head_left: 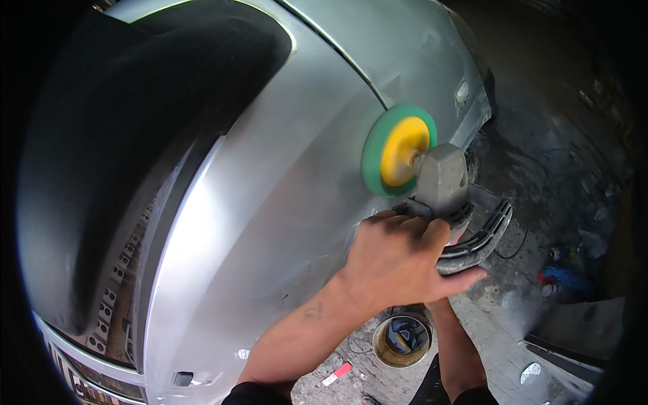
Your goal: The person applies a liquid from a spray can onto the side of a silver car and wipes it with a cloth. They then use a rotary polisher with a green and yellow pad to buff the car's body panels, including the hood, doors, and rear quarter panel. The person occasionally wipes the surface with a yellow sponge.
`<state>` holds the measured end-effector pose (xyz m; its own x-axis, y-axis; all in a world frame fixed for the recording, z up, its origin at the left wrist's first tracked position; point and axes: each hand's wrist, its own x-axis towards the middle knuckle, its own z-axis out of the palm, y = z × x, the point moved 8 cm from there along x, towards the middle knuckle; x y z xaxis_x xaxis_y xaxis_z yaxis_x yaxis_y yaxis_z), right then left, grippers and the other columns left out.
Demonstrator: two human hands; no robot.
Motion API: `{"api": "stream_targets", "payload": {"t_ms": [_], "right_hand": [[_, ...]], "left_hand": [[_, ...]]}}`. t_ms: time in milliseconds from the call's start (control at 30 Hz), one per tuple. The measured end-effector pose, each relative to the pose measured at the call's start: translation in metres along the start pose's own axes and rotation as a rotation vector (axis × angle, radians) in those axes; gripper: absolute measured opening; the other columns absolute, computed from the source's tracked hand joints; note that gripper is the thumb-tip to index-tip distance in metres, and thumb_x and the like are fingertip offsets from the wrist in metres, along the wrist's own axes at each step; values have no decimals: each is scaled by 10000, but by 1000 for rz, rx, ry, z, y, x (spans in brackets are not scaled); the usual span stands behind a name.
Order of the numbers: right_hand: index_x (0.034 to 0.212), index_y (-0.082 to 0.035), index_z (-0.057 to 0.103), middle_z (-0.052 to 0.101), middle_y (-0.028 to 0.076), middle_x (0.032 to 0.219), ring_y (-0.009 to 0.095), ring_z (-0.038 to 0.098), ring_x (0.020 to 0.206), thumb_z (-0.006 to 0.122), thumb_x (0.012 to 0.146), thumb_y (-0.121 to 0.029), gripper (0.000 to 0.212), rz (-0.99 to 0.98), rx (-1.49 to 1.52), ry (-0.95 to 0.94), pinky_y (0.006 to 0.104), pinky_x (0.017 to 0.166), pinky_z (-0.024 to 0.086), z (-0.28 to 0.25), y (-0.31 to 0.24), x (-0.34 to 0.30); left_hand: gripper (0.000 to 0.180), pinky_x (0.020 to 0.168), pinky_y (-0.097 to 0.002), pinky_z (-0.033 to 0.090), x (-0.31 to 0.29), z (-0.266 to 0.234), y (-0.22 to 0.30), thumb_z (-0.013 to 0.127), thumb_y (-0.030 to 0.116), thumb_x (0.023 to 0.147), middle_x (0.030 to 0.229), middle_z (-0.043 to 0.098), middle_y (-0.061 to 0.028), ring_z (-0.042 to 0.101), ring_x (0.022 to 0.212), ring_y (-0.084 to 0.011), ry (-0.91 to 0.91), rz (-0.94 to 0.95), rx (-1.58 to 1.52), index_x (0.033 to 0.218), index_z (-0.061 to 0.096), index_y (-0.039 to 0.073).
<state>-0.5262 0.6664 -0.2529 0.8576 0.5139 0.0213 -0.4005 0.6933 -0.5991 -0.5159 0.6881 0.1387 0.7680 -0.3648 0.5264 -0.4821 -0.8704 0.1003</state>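
Observation:
A polishing machine (442, 179) with a grey head is in front of me. Its round green foam pad (375, 162) on a yellow backing plate (398, 152) stands on edge against the silver car's body (290, 175), close to a panel seam. The yellow plate looks smeared, as if spinning. My left hand (395, 260) grips the machine just behind its head, fingers curled over it and thumb stretched to the right, near the black loop handle (489, 239). My right forearm (462, 347) rises beneath; the right hand's fingers are hidden behind the left hand.
A bucket (401, 341) with dark items inside stands on the stained floor below my arms. Nearby lies a red-and-white strip (337, 374). Bottles and blue material (570, 277) lie at the right, beside a dark panel (580, 331). A cable (516, 250) trails on the floor.

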Motion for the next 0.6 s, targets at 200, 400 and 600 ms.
{"api": "stream_targets", "payload": {"t_ms": [200, 400, 600], "right_hand": [[1343, -63, 529, 690, 84, 1122, 215, 670, 1019, 840, 823, -206, 623, 53, -17, 44, 377, 872, 555, -15, 74, -104], [1350, -57, 527, 693, 91, 1115, 226, 675, 1010, 850, 803, -212, 653, 83, -357, -88, 382, 868, 558, 84, 125, -120], [1356, -52, 525, 695, 98, 1108, 236, 680, 1002, 860, 783, -218, 684, 63, -118, 12, 386, 864, 561, 52, 90, -42]], "left_hand": [[601, 501, -335, 524, -58, 72, 7, 808, 636, 755, 581, 611, -46, 669, 521, -245, -215, -91, -7, 679, 583, 83], [719, 512, -290, 461, -191, -82, 29, 856, 709, 698, 510, 401, 18, 496, 441, -180, -280, -119, 21, 640, 484, 97], [688, 489, -299, 452, -111, -20, 5, 861, 673, 700, 533, 457, 7, 521, 448, -186, -214, -27, -30, 651, 489, 96]]}}
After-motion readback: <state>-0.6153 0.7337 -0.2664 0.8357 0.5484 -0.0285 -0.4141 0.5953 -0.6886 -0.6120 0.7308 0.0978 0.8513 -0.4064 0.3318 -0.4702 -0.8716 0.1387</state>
